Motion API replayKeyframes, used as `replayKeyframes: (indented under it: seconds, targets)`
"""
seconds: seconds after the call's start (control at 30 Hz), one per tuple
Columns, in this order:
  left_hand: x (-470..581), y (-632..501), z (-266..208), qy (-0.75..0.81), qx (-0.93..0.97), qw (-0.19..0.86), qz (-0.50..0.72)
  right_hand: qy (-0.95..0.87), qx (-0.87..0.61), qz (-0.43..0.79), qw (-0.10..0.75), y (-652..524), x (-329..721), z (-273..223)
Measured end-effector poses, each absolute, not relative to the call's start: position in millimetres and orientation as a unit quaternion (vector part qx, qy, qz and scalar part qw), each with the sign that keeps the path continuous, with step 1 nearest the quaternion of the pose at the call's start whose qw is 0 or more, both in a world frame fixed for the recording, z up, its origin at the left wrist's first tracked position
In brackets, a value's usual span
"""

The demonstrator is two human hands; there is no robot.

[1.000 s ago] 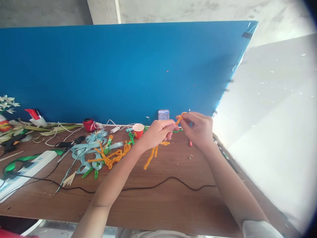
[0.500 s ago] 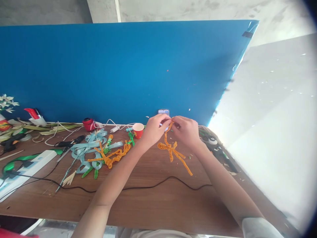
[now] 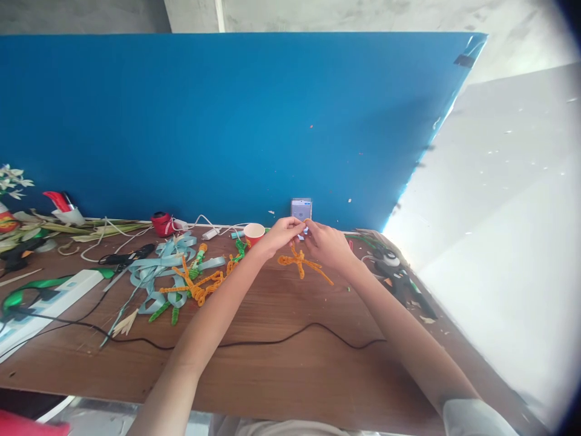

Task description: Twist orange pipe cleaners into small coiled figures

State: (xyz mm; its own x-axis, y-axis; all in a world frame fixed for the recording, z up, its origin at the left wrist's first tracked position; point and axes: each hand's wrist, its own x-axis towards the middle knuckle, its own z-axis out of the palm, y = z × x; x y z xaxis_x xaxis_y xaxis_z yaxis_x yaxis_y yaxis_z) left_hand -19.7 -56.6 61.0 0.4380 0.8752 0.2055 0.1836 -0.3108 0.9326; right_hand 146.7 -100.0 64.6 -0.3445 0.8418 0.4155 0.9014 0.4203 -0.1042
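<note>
Over the back middle of the table, my left hand [image 3: 281, 235] and my right hand [image 3: 329, 242] meet with fingertips together. Both pinch the upper end of an orange fuzzy pipe cleaner figure [image 3: 299, 260], where a small bend shows between the fingers. Below them dangles its looped body, with long thin strands slanting to the right. Part of the upper stem is hidden by my fingers. Just behind my hands a phone [image 3: 301, 208] leans against the blue panel with its screen lit.
Left of my forearm lie another orange pipe cleaner figure [image 3: 198, 293], light blue ribbon [image 3: 154, 272] and a glue gun [image 3: 129, 257]. A paper cup [image 3: 254, 234] stands behind. A power strip [image 3: 54, 309] and black cable [image 3: 272, 342] cross the table. Tools [image 3: 393, 269] lie at right.
My hands have drawn closer together, and the right one has shifted left. The orange figure they hold is higher and slightly further left. More of the phone screen shows.
</note>
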Motion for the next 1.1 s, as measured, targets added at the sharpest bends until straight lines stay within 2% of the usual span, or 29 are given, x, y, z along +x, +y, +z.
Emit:
replayKeyframes:
  seconds: [0.2,0.37,0.53,0.73,1.1]
  targets:
    - [-16.1,-56.6,57.1,0.367,0.741,0.387,0.408,-0.79,-0.562,0.029,0.243,-94.8,148.5,61.4]
    - [-15.1,-67.0,61.5,0.36,0.877,0.056,0.314,-0.777,-0.55,0.145,0.268,-92.5,156.9,71.2]
    - [-18.3,-71.2,64.8,0.423,0.885,-0.078,0.177,-0.748,-0.528,0.29,0.28,-89.4,165.0,77.3]
    - [-11.2,-75.1,57.9,0.419,0.896,-0.095,0.112,-0.699,-0.532,0.368,0.306,-83.8,165.3,67.5]
    - [-14.9,-60.7,44.5,0.483,0.863,-0.046,0.139,-0.596,-0.421,0.535,0.426,-70.8,173.6,71.6]
